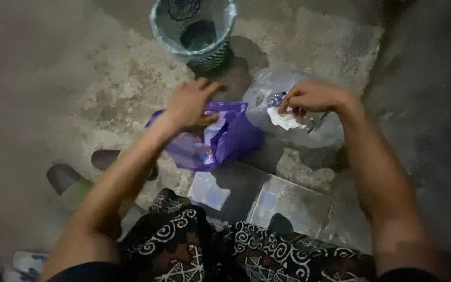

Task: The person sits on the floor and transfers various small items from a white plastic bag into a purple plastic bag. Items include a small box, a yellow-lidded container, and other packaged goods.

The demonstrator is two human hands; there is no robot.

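Head view shows the left hand [190, 103] at frame centre, fingers spread flat on the purple plastic bag [220, 141], pressing its mouth and not clearly gripping it. The right hand [314, 95], right of centre, has fingertips pinched closed on a white crumpled wrapper [286, 120] over the clear plastic bag [272, 89]. A lined waste basket [194, 31] stands at top centre. I judge the wrapper could slip onto the rough floor [79, 78], because the pinch is small and light is poor.
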